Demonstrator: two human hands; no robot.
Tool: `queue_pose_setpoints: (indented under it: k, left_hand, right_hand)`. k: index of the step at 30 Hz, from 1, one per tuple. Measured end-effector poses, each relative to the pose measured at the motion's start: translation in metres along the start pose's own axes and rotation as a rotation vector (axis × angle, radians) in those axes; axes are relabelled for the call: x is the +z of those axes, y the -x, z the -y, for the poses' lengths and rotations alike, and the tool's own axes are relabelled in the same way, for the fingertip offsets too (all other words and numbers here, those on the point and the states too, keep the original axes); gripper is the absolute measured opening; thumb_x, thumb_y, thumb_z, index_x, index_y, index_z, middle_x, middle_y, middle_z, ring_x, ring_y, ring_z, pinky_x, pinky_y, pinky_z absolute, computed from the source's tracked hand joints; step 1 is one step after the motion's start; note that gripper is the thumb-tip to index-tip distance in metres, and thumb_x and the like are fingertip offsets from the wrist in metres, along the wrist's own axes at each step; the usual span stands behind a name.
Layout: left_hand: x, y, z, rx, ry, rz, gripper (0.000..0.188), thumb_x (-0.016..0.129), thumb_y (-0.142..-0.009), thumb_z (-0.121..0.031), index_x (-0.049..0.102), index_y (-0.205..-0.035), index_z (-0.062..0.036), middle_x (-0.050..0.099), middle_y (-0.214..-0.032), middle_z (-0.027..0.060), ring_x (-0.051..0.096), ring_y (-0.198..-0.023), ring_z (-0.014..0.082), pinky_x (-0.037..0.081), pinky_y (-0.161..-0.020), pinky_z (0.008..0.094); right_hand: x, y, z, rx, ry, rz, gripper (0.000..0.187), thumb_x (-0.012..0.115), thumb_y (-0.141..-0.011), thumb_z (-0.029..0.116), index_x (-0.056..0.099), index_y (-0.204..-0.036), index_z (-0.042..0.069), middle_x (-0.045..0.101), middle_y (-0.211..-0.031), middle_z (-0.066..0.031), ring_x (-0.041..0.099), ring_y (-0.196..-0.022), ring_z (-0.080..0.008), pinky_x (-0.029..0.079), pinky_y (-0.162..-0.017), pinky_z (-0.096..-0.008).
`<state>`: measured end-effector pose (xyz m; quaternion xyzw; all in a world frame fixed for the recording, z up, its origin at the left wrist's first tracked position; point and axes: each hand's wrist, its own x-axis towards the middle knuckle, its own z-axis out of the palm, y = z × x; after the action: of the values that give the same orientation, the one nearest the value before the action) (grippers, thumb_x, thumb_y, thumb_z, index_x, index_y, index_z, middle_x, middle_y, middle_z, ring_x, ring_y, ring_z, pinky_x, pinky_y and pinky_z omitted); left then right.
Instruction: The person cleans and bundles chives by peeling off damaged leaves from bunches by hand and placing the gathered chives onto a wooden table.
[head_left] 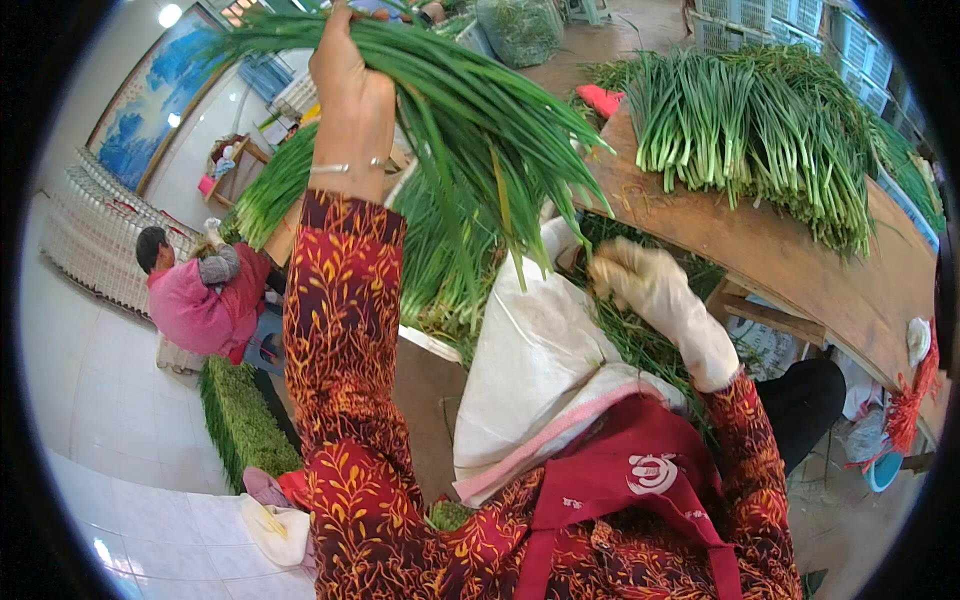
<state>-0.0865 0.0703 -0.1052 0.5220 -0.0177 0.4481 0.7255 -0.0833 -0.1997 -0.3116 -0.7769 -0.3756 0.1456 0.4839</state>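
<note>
My left hand (352, 85), bare with a bracelet at the wrist, is raised at the upper left of the middle. Its fingers are closed round a large bunch of garlic chives (470, 105), whose long green leaves fan out to the right and hang down. Lower and to the right, my right hand (645, 290) wears a pale glove over my lap. Motion smears its fingers, so what they hold, if anything, does not show. Loose green leaves (640, 340) lie beneath it, beside a white woven sheet (530, 350) across my lap.
Rows of chives (740, 130) lie on a wooden board (840, 285) at the right. More chives (435, 250) are piled just beyond my lap. At the left a person in pink (205, 300) sits near another chive heap (275, 190). Plastic crates (790, 25) stand at the back right.
</note>
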Motion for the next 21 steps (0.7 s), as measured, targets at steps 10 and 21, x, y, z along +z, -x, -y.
queue_pose_setpoints:
  k: [10,21]
  left_hand:
    - [0.058,0.042,0.009,-0.085,0.061,0.026,0.018,0.047,-0.082,-0.018,0.049,-0.072,-0.0035,0.049,-0.061,0.0058,0.050,-0.053,0.0177,0.043,-0.048,0.0300]
    - [0.014,0.016,0.021,-0.028,0.038,-0.020,0.012,0.054,-0.077,-0.012,0.051,-0.078,-0.0013,0.054,-0.071,0.0095,0.053,-0.067,0.0179,0.046,-0.060,0.0308]
  right_hand:
    - [-0.003,-0.062,0.047,-0.182,0.248,-0.327,0.031,0.059,-0.072,0.035,0.057,-0.083,0.006,0.060,-0.073,-0.0071,0.056,-0.061,-0.0183,0.042,-0.056,-0.0282]
    - [-0.057,0.078,-0.050,0.117,-0.794,0.439,0.014,0.053,-0.079,0.016,0.053,-0.078,0.002,0.058,-0.069,-0.0097,0.052,-0.050,-0.0107,0.041,-0.045,-0.0208]
